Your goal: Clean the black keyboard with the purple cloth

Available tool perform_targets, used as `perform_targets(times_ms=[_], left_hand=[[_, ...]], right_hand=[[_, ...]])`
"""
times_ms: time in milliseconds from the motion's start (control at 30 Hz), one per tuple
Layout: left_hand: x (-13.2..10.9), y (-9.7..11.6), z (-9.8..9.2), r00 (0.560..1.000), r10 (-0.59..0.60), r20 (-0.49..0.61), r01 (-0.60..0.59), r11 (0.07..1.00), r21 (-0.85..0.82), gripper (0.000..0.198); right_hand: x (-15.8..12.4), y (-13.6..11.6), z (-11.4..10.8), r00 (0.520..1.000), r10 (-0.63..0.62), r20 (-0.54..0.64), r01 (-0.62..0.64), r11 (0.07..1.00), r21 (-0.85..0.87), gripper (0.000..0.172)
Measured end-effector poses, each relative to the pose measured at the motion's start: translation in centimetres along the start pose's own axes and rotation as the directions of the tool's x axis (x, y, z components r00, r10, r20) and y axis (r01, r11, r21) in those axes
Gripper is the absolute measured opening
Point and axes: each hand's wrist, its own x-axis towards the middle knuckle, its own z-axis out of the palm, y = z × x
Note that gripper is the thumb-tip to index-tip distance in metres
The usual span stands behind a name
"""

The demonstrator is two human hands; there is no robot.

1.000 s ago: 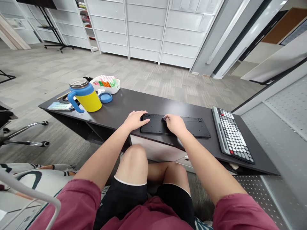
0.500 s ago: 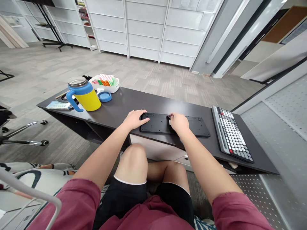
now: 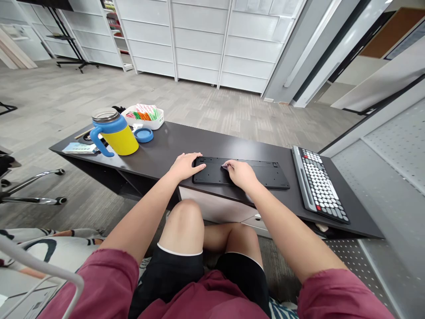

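Observation:
A black keyboard lies upside down on the dark desk, with small feet and screw holes facing up. My left hand holds it at its left end, thumb over the near part and fingers along the far left corner. Over the keyboard's middle, my right hand is closed in a pinch on a small crumpled cloth, greyish and mostly hidden by the fingers. The cloth appears to touch the keyboard's underside.
A second keyboard with white, grey and red keys lies at the right. Leftward stand a yellow and blue mug, its blue lid, a white basket of colourful packets and a light blue packet. The desk is narrow.
My right hand has slid left along the keyboard with the cloth. My left hand stays at the left end, and the keyboard keeps its place.

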Motion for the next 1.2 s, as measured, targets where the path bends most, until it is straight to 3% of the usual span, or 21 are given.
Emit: perform_targets(times_ms=[100, 167, 233, 467, 700, 900, 1200], left_hand=[[0.0, 0.1, -0.1, 1.0, 0.004, 0.001, -0.004, 1.0, -0.005, 0.065], [-0.1, 0.1, -0.1, 1.0, 0.007, 0.001, -0.007, 1.0, -0.008, 0.065], [-0.1, 0.2, -0.3, 1.0, 0.007, 0.009, -0.007, 1.0, -0.007, 0.069], [-0.1, 0.0, -0.5, 0.997, 0.02, 0.069, -0.021, 1.0, 0.012, 0.096], [-0.1, 0.2, -0.5, 0.998, 0.01, 0.061, -0.01, 1.0, 0.007, 0.094], [-0.1, 0.3, -0.6, 0.998, 0.002, 0.057, -0.002, 1.0, 0.0, 0.093], [-0.1, 0.5, -0.6, 0.999, -0.006, 0.047, 0.005, 1.0, 0.006, 0.091]], right_hand=[[0.3, 1.7, -1.1, 0.992, 0.129, -0.005, -0.129, 0.99, -0.052, 0.04], [0.5, 3.0, -1.6, 0.968, 0.244, -0.062, -0.251, 0.96, -0.127, 0.043], [0.5, 3.7, -1.7, 0.954, 0.28, -0.111, -0.296, 0.939, -0.176, 0.045], [0.0, 1.5, -0.4, 0.974, 0.21, -0.081, -0.221, 0.963, -0.158, 0.043], [2.0, -0.2, -0.3, 0.997, 0.074, -0.013, -0.076, 0.98, -0.183, 0.043], [1.2, -0.2, -0.3, 1.0, 0.012, 0.021, -0.006, 0.965, -0.261, 0.043], [2.3, -0.8, -0.2, 0.999, 0.042, -0.007, -0.043, 0.962, -0.268, 0.044]])
